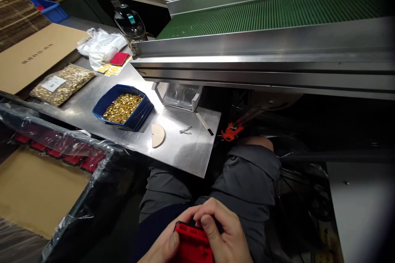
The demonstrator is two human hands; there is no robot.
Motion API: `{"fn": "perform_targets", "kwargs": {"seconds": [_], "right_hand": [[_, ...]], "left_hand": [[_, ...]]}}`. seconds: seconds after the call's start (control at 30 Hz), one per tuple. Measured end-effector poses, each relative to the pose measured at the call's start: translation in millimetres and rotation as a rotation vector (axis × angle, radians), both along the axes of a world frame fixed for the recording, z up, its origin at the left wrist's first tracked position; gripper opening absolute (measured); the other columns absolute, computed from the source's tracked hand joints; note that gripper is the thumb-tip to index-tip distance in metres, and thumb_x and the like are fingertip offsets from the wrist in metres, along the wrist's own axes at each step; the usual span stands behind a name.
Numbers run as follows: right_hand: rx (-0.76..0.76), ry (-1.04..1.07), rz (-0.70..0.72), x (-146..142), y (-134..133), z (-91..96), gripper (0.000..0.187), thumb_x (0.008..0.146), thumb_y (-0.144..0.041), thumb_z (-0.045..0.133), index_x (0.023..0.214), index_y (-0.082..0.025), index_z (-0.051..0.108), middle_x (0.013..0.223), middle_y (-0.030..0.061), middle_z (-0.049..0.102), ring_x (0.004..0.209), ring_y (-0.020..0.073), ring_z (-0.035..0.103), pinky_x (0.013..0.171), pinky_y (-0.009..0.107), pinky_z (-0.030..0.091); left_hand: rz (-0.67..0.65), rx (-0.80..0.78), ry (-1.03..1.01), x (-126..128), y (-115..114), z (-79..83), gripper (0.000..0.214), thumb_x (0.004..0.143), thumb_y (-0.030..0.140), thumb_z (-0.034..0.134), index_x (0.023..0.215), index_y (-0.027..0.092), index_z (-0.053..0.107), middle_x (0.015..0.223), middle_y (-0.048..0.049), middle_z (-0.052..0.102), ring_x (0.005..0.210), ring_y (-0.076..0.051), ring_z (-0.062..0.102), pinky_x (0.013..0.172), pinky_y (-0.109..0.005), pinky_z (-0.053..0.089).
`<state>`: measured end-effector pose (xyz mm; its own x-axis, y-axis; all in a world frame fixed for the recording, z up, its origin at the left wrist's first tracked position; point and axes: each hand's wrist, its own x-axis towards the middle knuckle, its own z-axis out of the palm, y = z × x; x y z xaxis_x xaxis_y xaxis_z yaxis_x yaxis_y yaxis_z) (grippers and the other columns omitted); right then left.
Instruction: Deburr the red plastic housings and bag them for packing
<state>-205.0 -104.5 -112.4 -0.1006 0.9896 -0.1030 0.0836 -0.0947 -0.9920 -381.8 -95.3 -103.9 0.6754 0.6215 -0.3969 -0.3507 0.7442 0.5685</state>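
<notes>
Low in the head view, over my lap, a red plastic case with black edges point(191, 243) sits between my hands; its lower part runs out of the frame. My left hand point(168, 236) grips it from the left, thumb on its near face. From the right, my right hand point(224, 230) closes on its upper right edge, fingers bent over the top. Any small piece under those fingers is hidden. On the metal table ahead are a blue bin point(145, 111) of small brass-coloured parts point(123, 108), a half-round wooden piece point(158, 135) and a small metal tool point(185, 130).
A green ribbed conveyor point(247, 12) with a metal side rail crosses the back right. At left stand a plastic-lined box point(46, 189) with red pieces, a bag of brass-coloured parts point(63, 84) and stacked cardboard point(37, 55). An orange-handled tool point(231, 131) hangs beyond the table's right corner.
</notes>
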Motion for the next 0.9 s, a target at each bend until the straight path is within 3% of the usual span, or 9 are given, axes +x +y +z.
{"fn": "perform_targets", "kwargs": {"seconds": [0.1,0.33,0.57,0.7,0.8,0.9], "right_hand": [[-0.004,-0.054,-0.064,-2.4,-2.0,-1.3,0.022,0.1,-0.032,0.05,0.088,-0.024,0.067,0.078,0.0009,0.067,0.074,0.0143,0.064,0.071,0.024,0.049],[-0.069,0.035,0.055,-3.6,-3.4,-0.2,0.032,0.104,-0.035,0.04,0.101,-0.025,0.07,0.09,0.004,0.072,0.083,0.0164,0.067,0.076,0.027,0.049],[-0.046,-0.06,-0.128,-7.2,-5.4,-0.6,0.032,0.103,-0.036,0.042,0.089,-0.024,0.069,0.075,0.0017,0.065,0.074,0.0157,0.062,0.072,0.026,0.049],[-0.033,0.031,-0.036,-5.3,-8.7,-3.8,0.032,0.103,-0.036,0.042,0.098,-0.025,0.071,0.088,0.0036,0.074,0.081,0.0168,0.068,0.075,0.027,0.051],[-0.025,-0.054,-0.15,0.3,-14.9,-9.0,0.029,0.102,-0.036,0.045,0.093,-0.024,0.07,0.078,0.0014,0.07,0.074,0.0151,0.066,0.071,0.025,0.049],[-0.059,-0.167,-0.347,8.2,-18.5,-11.4,0.032,0.101,-0.037,0.046,0.084,-0.023,0.068,0.07,-0.0003,0.059,0.065,0.0135,0.058,0.064,0.024,0.046]], "left_hand": [[0.006,-0.019,0.031,-2.5,-1.0,0.5,0.061,0.095,0.056,0.049,0.145,0.021,0.052,0.152,-0.0125,0.048,0.144,-0.038,0.039,0.12,-0.053,0.026],[0.008,-0.046,0.005,1.4,-0.3,6.3,0.06,0.096,0.059,0.044,0.142,0.022,0.056,0.141,-0.0109,0.06,0.137,-0.038,0.047,0.12,-0.055,0.023],[-0.012,-0.018,0.108,0.2,-1.5,-0.8,0.063,0.094,0.065,0.043,0.141,0.026,0.056,0.149,-0.006,0.053,0.143,-0.04,0.038,0.118,-0.054,0.028],[0.035,-0.083,0.033,1.7,-4.7,-6.9,0.065,0.093,0.066,0.043,0.139,0.023,0.058,0.147,-0.0091,0.055,0.137,-0.04,0.047,0.114,-0.054,0.035],[0.002,-0.162,-0.003,1.5,-6.7,-8.9,0.069,0.093,0.066,0.04,0.145,0.023,0.05,0.125,-0.0154,0.07,0.113,-0.038,0.067,0.105,-0.057,0.043],[-0.027,-0.263,-0.011,0.7,-9.0,-11.4,0.076,0.093,0.071,0.033,0.151,0.023,0.04,0.101,-0.0191,0.076,0.095,-0.037,0.073,0.09,-0.054,0.052]]}}
